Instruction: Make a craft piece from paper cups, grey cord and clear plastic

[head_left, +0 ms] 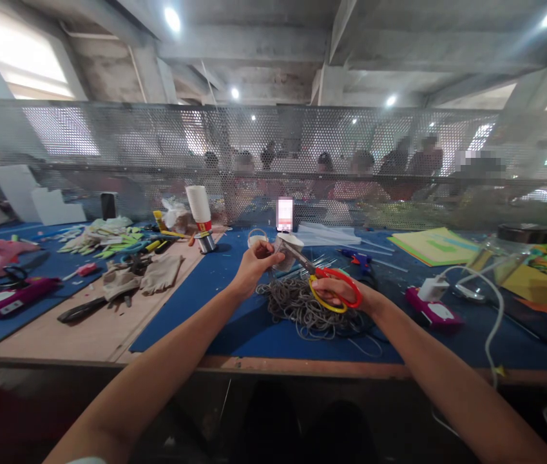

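Tabletop (89,335) of bare wood, w/ blue mat (234,328) over it under both hands. Mesh screen (109,142) runs along the far edge, well beyond the fingers. Right below the hands, btwn the wrists, a grey cord pile (297,303) lies on the mat. Beige gloves (157,274) lie on the wood, well apart to the left of the L fingers. Near the R fingers, on their right, sits a pink gadget (435,312) w/ a white plug on it. A blue glue gun (357,259) lies near, just beyond the R fingers. R hand (345,293) has its fingers curled shut through the red & yellow loops of the scissors (312,270). The blades point up-left twd the L hand; how far apart they stand, can't tell. L hand (254,261) is raised, thumb & fingers pinched shut on a small cup (288,250), held just above the cord. The scissor tips are right at the cup; touching or not, can't tell.
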`<state>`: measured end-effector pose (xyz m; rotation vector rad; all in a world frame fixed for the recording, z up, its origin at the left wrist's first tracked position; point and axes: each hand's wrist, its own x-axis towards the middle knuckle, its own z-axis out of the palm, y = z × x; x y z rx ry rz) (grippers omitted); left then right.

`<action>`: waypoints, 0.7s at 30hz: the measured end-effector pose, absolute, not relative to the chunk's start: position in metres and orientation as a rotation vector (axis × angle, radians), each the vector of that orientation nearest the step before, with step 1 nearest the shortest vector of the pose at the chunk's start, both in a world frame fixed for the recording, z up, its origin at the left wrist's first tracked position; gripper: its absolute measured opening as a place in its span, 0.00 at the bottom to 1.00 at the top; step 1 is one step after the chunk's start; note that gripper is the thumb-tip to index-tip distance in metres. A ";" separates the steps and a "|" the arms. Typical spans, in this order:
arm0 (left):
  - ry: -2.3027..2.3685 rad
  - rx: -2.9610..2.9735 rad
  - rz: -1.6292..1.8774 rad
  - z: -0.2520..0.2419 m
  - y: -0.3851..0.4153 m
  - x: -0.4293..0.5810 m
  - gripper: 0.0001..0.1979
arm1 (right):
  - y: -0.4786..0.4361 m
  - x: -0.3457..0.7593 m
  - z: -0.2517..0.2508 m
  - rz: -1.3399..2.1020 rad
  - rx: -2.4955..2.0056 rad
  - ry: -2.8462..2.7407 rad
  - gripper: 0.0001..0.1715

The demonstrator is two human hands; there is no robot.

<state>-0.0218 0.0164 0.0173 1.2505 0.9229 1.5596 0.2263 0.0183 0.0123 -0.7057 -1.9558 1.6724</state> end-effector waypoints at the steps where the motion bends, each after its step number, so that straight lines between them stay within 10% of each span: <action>1: 0.925 1.252 1.557 0.017 0.016 -0.022 0.23 | 0.018 0.226 0.013 1.669 -0.695 -1.964 0.22; 21: 0.886 1.144 1.512 0.017 0.017 -0.023 0.24 | 0.037 0.228 0.013 1.209 -0.984 -1.780 0.24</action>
